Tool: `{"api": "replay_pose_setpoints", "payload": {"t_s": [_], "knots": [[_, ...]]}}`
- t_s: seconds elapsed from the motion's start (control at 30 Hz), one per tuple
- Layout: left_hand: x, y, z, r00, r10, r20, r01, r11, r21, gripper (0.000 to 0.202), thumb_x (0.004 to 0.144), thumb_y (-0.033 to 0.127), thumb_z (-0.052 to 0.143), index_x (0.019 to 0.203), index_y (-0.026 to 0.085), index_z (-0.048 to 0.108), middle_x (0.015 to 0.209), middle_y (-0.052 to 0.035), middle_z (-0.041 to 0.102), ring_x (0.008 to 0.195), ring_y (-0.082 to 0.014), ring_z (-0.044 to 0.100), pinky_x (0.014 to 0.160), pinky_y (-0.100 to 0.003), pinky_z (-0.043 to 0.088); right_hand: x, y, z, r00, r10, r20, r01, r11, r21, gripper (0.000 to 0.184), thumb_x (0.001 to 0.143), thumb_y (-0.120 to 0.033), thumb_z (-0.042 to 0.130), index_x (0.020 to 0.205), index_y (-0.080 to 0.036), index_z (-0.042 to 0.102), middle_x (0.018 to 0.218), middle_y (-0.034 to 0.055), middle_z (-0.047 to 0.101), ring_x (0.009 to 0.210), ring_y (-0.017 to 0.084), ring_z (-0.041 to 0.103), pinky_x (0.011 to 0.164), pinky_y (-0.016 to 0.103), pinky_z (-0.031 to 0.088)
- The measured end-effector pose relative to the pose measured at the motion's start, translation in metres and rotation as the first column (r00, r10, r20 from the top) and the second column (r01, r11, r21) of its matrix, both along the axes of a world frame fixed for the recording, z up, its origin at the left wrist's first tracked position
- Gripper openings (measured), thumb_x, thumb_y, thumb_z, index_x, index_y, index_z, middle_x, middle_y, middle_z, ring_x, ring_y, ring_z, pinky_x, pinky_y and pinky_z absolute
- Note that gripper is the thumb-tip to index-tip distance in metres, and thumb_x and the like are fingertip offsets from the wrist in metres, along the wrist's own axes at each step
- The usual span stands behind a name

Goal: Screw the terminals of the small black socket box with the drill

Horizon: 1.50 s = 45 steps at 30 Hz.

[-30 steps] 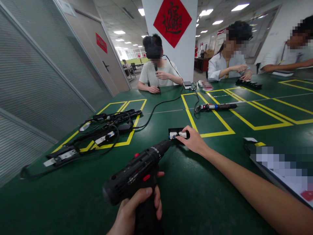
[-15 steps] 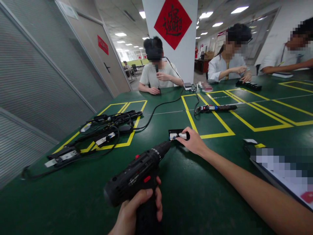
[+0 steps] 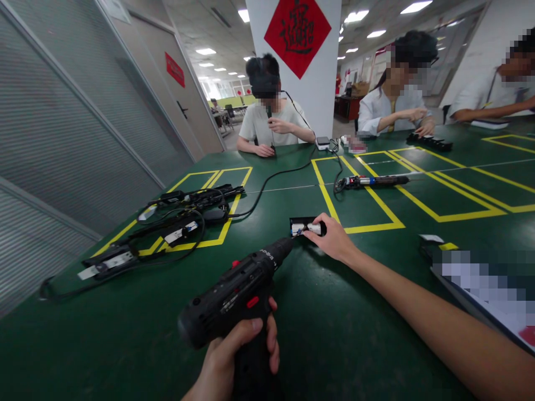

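Observation:
My left hand (image 3: 240, 351) is wrapped round the grip of a black cordless drill (image 3: 238, 292) with red buttons. The drill points up and to the right, its tip close by a small black tray-like case (image 3: 307, 219) on the table. White cylinders, perhaps battery cells (image 3: 312, 228), lie inside the case. My right hand (image 3: 332, 238) reaches in from the right and closes its thumb and fingers on the case's right part. The fingers hide that end of it. Whether the drill's bit touches anything inside is too small to tell.
The green table (image 3: 334, 323) bears yellow tape outlines. Black cabled devices (image 3: 184, 228) lie at left, and a pen-like electric tool (image 3: 374, 181) lies behind my right hand. A folder with papers (image 3: 480, 295) is at right. Several people sit across the table.
The view has shifted slightly. Both hands keep their hold, and the drill's tip stays at the case; little else differs.

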<state>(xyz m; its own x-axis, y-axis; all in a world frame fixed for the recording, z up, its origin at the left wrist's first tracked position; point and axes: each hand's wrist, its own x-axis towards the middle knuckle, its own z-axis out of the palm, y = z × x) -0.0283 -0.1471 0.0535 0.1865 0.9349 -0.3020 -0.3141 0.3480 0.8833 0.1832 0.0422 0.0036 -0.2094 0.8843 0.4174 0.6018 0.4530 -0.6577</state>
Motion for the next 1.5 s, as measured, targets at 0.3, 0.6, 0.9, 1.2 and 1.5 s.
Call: {"api": "replay_pose_setpoints", "payload": {"t_s": [0.3,0.6,0.9,1.2,1.5], "knots": [[-0.0003,0.0006,-0.0024,0.999,-0.001,0.042,0.001,1.0,-0.002,0.027,0.083,0.031,0.048,0.102,0.013,0.052,0.064,-0.0028,0.057,0.049,-0.0183,0.057,0.055,-0.033,0.044,-0.0002,-0.0003,0.0008,1.0,-0.003,-0.008,0.003,1.0,-0.005,0.022,0.078,-0.041,0.063,0.087,-0.023,0.055,0.087,0.0049,0.064,0.081,0.023,0.059,0.067,0.034,0.043],[0.0008,0.001,-0.0003,0.999,-0.006,0.036,0.006,1.0,-0.006,0.027,0.082,0.032,0.048,0.1,0.013,0.051,0.062,-0.0028,0.057,0.05,-0.0186,0.057,0.054,-0.033,0.043,0.0,0.0011,-0.0009,1.0,0.001,-0.008,-0.001,1.0,0.007,0.023,0.078,-0.042,0.063,0.088,-0.023,0.054,0.087,0.0049,0.064,0.081,0.023,0.059,0.068,0.034,0.043],[0.004,0.0017,0.0029,0.999,0.001,0.051,-0.001,1.0,-0.006,0.021,0.082,0.027,0.046,0.098,0.013,0.051,0.06,-0.0023,0.056,0.048,-0.0192,0.057,0.053,-0.033,0.042,0.0,0.0008,-0.0013,1.0,0.008,-0.003,-0.008,1.0,0.017,0.024,0.079,-0.044,0.062,0.088,-0.023,0.054,0.088,0.005,0.064,0.081,0.023,0.059,0.068,0.035,0.043],[0.0016,0.0009,0.0008,0.999,-0.006,0.052,0.006,1.0,0.012,0.025,0.085,0.027,0.044,0.104,0.012,0.05,0.062,-0.0029,0.057,0.05,-0.0199,0.058,0.054,-0.034,0.043,-0.0002,0.0019,-0.0021,1.0,0.001,0.004,-0.001,1.0,0.023,0.025,0.078,-0.044,0.063,0.088,-0.023,0.055,0.086,0.0042,0.063,0.08,0.023,0.059,0.067,0.033,0.043],[0.0017,0.0009,0.002,0.999,-0.014,0.036,0.014,1.0,0.009,0.025,0.085,0.028,0.045,0.104,0.012,0.05,0.062,-0.0026,0.057,0.05,-0.0194,0.058,0.056,-0.034,0.043,-0.0003,0.002,-0.0037,1.0,-0.002,0.006,0.002,0.999,0.036,0.024,0.078,-0.043,0.063,0.088,-0.022,0.054,0.085,0.0047,0.064,0.079,0.022,0.059,0.067,0.033,0.043]]}}
